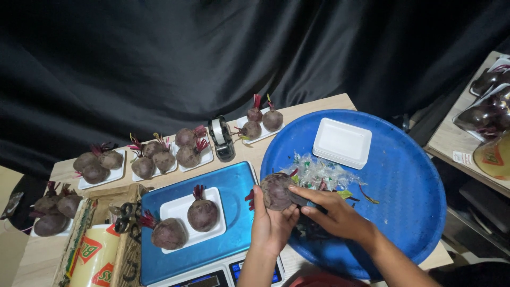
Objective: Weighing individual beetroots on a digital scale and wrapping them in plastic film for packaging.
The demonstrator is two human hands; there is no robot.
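Beetroot (276, 191), firm, dense, likely heavy: cupped in left hand (271, 226), right hand (334, 215) fingers pinching its side, beside the blue tray (404, 175).

A round, dark purple beetroot (276, 191) with short red stem stubs is held above the rim of a large blue tray (409, 180), between both hands.

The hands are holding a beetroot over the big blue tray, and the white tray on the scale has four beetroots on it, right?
Not quite. In the head view, the white tray on the scale has two beetroots, not four. Both hands, left and right, do hold a beetroot over the big blue tray.
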